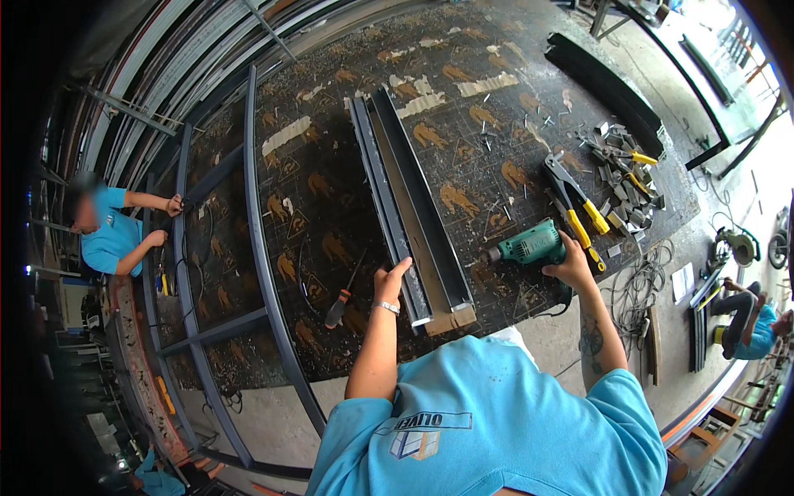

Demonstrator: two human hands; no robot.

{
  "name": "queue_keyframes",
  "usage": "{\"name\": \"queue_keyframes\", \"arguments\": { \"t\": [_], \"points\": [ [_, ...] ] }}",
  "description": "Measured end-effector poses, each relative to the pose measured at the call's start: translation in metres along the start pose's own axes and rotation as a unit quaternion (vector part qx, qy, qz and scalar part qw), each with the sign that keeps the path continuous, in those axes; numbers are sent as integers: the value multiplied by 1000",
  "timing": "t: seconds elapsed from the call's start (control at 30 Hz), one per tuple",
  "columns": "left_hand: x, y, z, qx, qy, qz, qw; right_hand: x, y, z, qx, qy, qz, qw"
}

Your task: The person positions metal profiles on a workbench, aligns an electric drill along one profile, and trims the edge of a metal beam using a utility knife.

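My right hand is closed around the grip of a green power drill, whose chuck points left, toward the metal profiles. With my left hand I grip the near part of a long grey metal profile, with a finger laid over its edge. A second dark profile lies parallel on its right, with a brown strip between them. Left of my left hand lies a screwdriver with an orange and black handle. Yellow-handled riveter-like pliers lie beyond the drill.
Metal brackets and loose rivets are scattered on the worn worktable. A large dark metal frame covers its left side, where a co-worker has both hands at it. A curved black profile lies far right. Another person sits at right.
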State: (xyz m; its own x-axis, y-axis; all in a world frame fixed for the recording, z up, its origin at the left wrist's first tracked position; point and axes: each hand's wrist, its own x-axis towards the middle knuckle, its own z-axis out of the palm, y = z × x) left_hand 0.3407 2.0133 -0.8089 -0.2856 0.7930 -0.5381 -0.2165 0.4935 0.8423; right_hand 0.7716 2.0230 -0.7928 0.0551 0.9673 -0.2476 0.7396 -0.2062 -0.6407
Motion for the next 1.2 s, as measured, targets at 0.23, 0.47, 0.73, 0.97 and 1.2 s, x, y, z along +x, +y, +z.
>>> {"name": "queue_keyframes", "arguments": {
  "t": [0.23,0.47,0.73,0.97,1.2],
  "points": [
    [-2,78,-36,355,151,254,887,-27,-6,20,12,69,58,996],
    [25,78,-46,434,186,327,819,-31,-12,33,-1,113,65,991],
    [39,53,-39,425,241,269,830,-30,-4,34,-6,96,51,994],
    [48,13,-31,455,182,218,844,-25,4,35,-1,124,46,991],
    [52,15,-35,320,165,208,910,-28,6,36,16,132,34,991]
  ]
}}
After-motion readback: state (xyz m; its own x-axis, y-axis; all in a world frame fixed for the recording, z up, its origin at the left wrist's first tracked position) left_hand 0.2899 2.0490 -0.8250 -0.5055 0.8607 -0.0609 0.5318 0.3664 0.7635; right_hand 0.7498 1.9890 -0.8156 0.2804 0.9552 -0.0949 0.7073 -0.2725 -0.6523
